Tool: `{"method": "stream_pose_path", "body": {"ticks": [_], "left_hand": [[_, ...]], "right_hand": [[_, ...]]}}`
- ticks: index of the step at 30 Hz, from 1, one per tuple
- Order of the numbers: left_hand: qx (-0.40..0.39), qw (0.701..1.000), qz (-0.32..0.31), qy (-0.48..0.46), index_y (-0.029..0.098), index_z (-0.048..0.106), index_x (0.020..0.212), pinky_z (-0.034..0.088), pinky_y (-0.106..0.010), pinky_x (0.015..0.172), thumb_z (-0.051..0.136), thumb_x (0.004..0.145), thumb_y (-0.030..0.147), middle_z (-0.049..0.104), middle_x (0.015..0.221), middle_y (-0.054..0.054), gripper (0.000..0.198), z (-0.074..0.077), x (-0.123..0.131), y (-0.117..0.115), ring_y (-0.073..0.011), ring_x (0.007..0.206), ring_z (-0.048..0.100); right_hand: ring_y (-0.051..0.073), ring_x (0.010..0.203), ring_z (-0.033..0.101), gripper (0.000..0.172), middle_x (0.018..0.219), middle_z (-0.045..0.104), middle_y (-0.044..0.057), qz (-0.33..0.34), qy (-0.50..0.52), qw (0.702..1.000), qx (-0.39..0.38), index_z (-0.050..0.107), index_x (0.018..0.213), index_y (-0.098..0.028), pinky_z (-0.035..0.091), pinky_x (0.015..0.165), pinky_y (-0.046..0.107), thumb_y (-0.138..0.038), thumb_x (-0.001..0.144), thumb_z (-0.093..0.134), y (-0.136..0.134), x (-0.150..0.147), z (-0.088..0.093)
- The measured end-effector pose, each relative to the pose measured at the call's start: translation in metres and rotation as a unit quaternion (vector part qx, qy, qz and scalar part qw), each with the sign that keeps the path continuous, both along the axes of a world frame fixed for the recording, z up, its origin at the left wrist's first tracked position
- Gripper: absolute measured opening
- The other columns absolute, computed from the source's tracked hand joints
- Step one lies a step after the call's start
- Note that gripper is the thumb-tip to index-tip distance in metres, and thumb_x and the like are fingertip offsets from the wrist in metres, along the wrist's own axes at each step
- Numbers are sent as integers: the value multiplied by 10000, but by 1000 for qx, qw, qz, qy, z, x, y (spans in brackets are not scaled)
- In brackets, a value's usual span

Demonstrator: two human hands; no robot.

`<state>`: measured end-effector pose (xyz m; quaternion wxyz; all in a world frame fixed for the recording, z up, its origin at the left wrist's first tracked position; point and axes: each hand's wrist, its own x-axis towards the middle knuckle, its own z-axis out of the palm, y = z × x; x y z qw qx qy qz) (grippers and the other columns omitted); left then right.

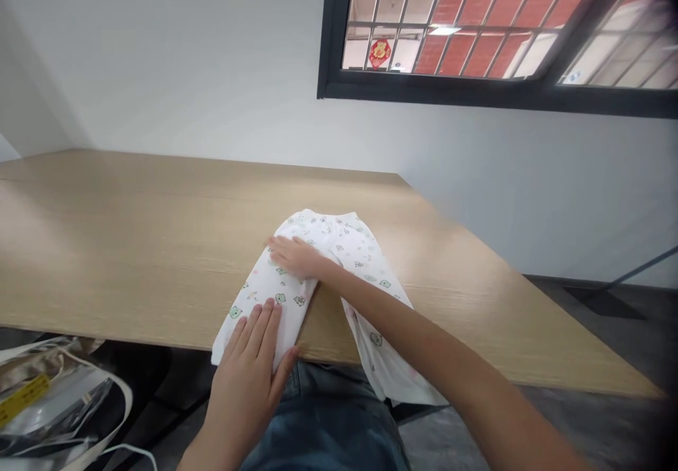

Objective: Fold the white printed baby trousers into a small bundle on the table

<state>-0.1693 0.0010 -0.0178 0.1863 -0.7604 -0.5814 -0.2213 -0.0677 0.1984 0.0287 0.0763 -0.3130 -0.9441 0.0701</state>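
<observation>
Small white baby pants [339,245] with a green and pink animal print lie on the wooden table [132,245], waistband away from me, legs toward the near edge and hanging over it. My left hand [254,358] lies flat, fingers together, on the end of the left leg at the table edge. My right hand [294,255] reaches across with fingers stretched out flat, pressing on the upper part of the left leg near the crotch. My right forearm crosses over the right leg and hides part of it.
A white wall stands behind the table, with a dark-framed barred window [498,33] up right. A shiny plastic bag [47,407] with white cords sits on the floor at lower left. My jeans [328,421] show below the table edge.
</observation>
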Motion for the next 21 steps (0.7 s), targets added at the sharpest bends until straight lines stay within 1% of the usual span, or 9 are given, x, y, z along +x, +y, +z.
{"method": "stream_pose_path", "body": {"ticks": [2,4,6,8,12,15,16,18,21], "left_hand": [[-1,1000,-3,1,81,396,1320,382,-429,1001,310,935,397,439,1362,-125,505,0,1,0,-267,1252,414],[0,1000,-7,3,72,396,1321,387,-436,996,310,936,388,437,1362,-130,505,0,1,0,-272,1248,417],[-5,1000,-8,-1,69,400,1321,388,-446,996,311,935,387,435,1362,-133,508,0,0,0,-278,1250,415],[-17,1000,-7,-14,78,400,1326,387,-452,1001,309,933,395,427,1368,-128,513,0,-2,0,-279,1259,403],[-96,993,-2,-64,131,392,1343,393,-472,1001,255,946,403,404,1384,-93,501,8,-3,-1,-261,1274,383],[-159,981,-17,-107,112,377,1350,373,-493,1013,214,951,395,390,1389,-100,515,23,20,-1,-257,1280,371],[-171,977,-47,-116,104,374,1352,358,-487,1027,230,947,392,384,1393,-99,517,28,34,1,-255,1288,359],[-187,963,-148,-122,117,387,1347,319,-453,1063,295,932,386,385,1399,-77,503,35,68,6,-241,1300,343],[-188,936,-266,-132,118,446,1308,278,-396,1095,372,909,375,440,1371,-69,480,36,117,18,-222,1285,369]], "right_hand": [[224,1307,283,419,1419,341,134,-79,-3,997,-7,368,1330,-102,217,1053,422,-250,962,235,26,0,2],[274,1329,222,445,1436,280,185,-125,-4,992,-19,328,1347,-46,188,1046,492,-232,958,218,45,-1,4],[285,1343,176,462,1455,231,185,-142,-9,989,-39,305,1365,-39,171,1049,514,-238,958,212,55,0,8],[257,1339,206,468,1456,251,144,-133,-15,989,-67,323,1375,-78,193,1065,471,-268,965,204,56,6,16],[190,1335,233,513,1468,239,53,-112,-16,988,-106,284,1415,-126,217,1094,341,-358,970,175,28,45,40],[202,1345,200,557,1475,216,25,-112,-12,985,-130,254,1430,-146,196,1106,360,-429,962,149,-10,89,51],[219,1344,202,567,1473,221,25,-112,-15,984,-138,259,1429,-157,199,1105,381,-453,957,155,-24,104,51],[236,1337,221,582,1465,248,39,-105,-23,983,-148,280,1424,-162,209,1101,392,-482,947,183,-49,127,47],[221,1342,208,584,1462,250,78,-76,-27,988,-133,300,1410,-100,175,1114,367,-444,947,210,-70,149,30]]}}
